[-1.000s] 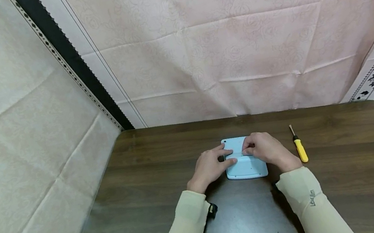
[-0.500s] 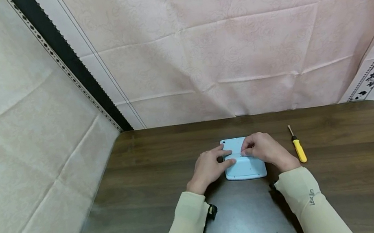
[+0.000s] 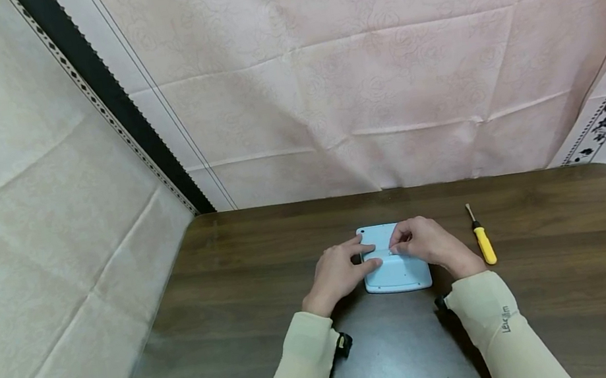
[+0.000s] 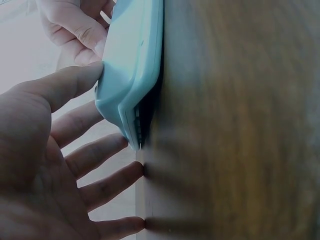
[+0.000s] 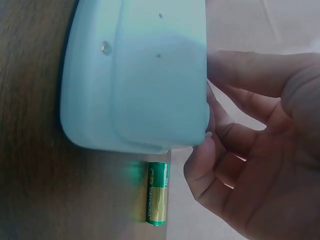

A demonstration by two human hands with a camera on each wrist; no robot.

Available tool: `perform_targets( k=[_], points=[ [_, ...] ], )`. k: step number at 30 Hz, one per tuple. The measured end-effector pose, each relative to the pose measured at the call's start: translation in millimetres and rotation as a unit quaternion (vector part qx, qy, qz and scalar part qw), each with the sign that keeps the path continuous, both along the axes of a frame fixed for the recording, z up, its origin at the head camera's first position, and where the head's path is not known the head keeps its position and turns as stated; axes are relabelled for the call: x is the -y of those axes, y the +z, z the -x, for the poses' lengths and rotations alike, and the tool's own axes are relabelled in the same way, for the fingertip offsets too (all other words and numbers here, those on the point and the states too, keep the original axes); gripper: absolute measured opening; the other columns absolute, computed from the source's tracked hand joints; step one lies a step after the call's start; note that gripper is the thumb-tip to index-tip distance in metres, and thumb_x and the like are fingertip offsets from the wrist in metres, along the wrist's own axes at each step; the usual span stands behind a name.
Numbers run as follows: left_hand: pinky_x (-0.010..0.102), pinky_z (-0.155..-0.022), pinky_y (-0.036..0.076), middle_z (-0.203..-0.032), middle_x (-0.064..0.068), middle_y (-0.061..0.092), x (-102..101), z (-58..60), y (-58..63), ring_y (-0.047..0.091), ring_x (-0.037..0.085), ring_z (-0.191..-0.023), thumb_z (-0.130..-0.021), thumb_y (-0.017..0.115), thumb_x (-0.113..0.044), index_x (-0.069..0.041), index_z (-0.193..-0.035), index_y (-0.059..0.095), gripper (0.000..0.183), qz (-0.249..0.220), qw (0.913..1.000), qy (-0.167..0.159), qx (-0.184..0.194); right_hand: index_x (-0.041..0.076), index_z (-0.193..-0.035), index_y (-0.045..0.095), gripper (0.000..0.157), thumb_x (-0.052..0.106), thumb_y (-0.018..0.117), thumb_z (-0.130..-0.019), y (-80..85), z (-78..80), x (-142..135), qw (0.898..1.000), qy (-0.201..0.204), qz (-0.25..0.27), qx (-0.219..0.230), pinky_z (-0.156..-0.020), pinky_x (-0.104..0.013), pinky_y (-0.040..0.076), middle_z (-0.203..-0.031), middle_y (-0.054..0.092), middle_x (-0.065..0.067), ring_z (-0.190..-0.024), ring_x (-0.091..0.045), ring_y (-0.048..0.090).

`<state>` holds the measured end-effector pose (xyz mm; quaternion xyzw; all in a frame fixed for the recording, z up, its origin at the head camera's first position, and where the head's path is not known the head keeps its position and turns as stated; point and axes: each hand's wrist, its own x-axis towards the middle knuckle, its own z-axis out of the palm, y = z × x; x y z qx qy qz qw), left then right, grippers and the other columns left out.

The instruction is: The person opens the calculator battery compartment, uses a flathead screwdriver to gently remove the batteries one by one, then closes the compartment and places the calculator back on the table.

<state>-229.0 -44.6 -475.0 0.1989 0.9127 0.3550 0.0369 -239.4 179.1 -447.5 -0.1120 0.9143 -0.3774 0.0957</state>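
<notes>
A light blue calculator (image 3: 398,275) lies with its screwed back up, its keys hidden. My left hand (image 3: 338,273) steadies its left side. In the left wrist view the left thumb (image 4: 82,80) touches the raised back, while the other fingers stretch straight, some reaching the table. My right hand (image 3: 432,241) has thumb and index finger close together at the middle of the back. From the right wrist view, the right hand's fingers (image 5: 200,165) curl at the raised edge; whether they pinch a small piece is hidden. A green and gold battery (image 5: 157,192) lies beyond the calculator's far end.
To the right of my right hand lies a screwdriver (image 3: 483,239) with a yellow handle, its tip pointing away. The brown wooden table (image 3: 264,242) ends at patterned pale cloth (image 3: 326,111) behind and on the left.
The head view has shifted slightly. My right thumb and index finger make only a tiny movement at the calculator's back; my left hand stays in place on it.
</notes>
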Motion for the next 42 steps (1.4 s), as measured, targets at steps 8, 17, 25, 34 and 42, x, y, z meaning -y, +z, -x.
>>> perform_targets(
  k=[8,17,25,34,42],
  points=[
    [0.051,-0.114,0.045,-0.156,0.005,0.056,1,-0.9,0.5,0.051,0.029,-0.144,-0.102,0.075,-0.036,-0.020,-0.134,0.077,0.036,-0.002,1.0000,0.000,0.003,0.005,-0.095,0.077,0.006,0.003,0.073,-0.099,2.3,-2.0,0,1.000,-0.009,-0.010,0.010,-0.078,-0.041,0.052,-0.094,0.070,-0.008,-0.085,-0.026,0.058],
    [0.049,-0.116,0.043,-0.158,0.003,0.053,-1,0.4,-0.2,0.049,0.025,-0.146,-0.103,0.073,-0.038,-0.017,-0.141,0.072,0.043,0.003,0.9999,0.004,0.014,0.000,-0.108,0.074,0.015,0.013,0.076,-0.099,9.6,-7.0,-6,0.998,-0.029,-0.059,0.003,-0.081,-0.046,0.058,-0.104,0.071,-0.014,-0.089,-0.030,0.061],
    [0.047,-0.108,0.051,-0.145,0.007,0.066,2,2.3,0.5,0.061,0.024,-0.133,-0.104,0.071,-0.033,-0.014,-0.136,0.074,0.037,-0.070,0.9963,0.050,0.010,-0.008,-0.121,0.066,0.033,0.017,0.072,-0.102,16.8,-7.8,-11,0.995,-0.075,-0.065,0.030,-0.079,-0.046,0.057,-0.110,0.067,-0.022,-0.091,-0.033,0.061],
    [0.039,-0.086,0.060,-0.127,0.008,0.073,4,3.0,1.9,0.069,0.023,-0.106,-0.105,0.070,-0.028,-0.008,-0.135,0.073,0.036,-0.162,0.9795,0.077,0.092,-0.013,-0.133,0.055,0.045,0.019,0.069,-0.105,13.5,-7.0,-17,0.989,-0.099,-0.037,0.108,-0.071,-0.042,0.065,-0.121,0.062,-0.030,-0.092,-0.034,0.068],
    [0.035,-0.067,0.064,-0.137,0.010,0.067,3,1.0,1.9,0.071,0.023,-0.101,-0.104,0.070,-0.021,-0.006,-0.137,0.071,0.037,-0.237,0.9503,0.090,0.180,-0.015,-0.143,0.044,0.054,0.019,0.066,-0.107,10.1,-5.5,-18,0.985,-0.099,-0.006,0.140,-0.067,-0.040,0.064,-0.124,0.058,-0.034,-0.091,-0.035,0.068]
  ],
)
